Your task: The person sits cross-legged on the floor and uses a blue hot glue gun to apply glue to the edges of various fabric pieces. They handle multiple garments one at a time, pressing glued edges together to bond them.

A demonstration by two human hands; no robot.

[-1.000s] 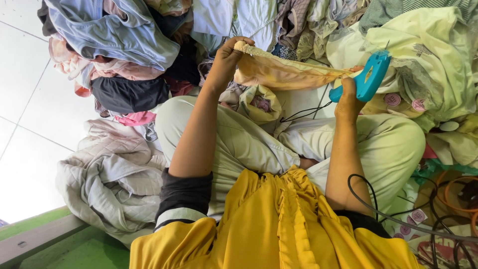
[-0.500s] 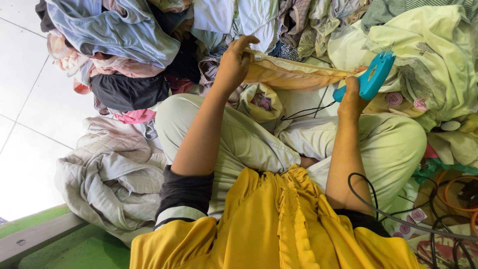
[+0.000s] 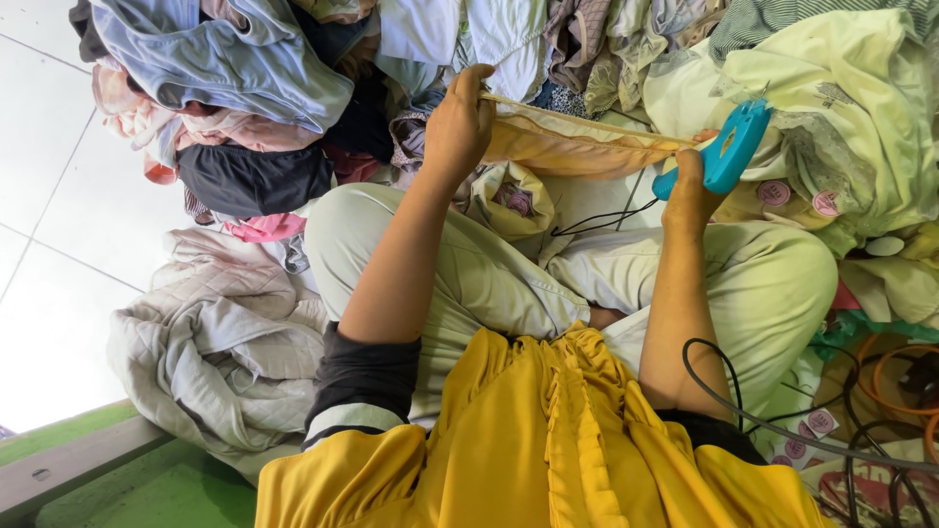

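I sit cross-legged on the floor in pale green trousers and a yellow top. My left hand (image 3: 458, 125) pinches one end of a yellow-orange cloth (image 3: 572, 145) and holds it stretched out in front of me. My right hand (image 3: 687, 188) grips a turquoise hand-held tool (image 3: 732, 149) with a black cable (image 3: 599, 219), its tip at the other end of the cloth. The fingers of the right hand are mostly hidden behind the wrist.
A heap of mixed clothes (image 3: 293, 78) lies ahead and to the left. A grey quilted cloth (image 3: 215, 337) lies by my left knee. A pale yellow-green garment (image 3: 841, 108) is at the right, with black and orange cables (image 3: 880, 391) lower right. White floor tiles (image 3: 39, 176) lie at left.
My left hand has shifted slightly right and up with the cloth end, pulling the cloth tauter. My right hand and the turquoise tool stay almost where they were.
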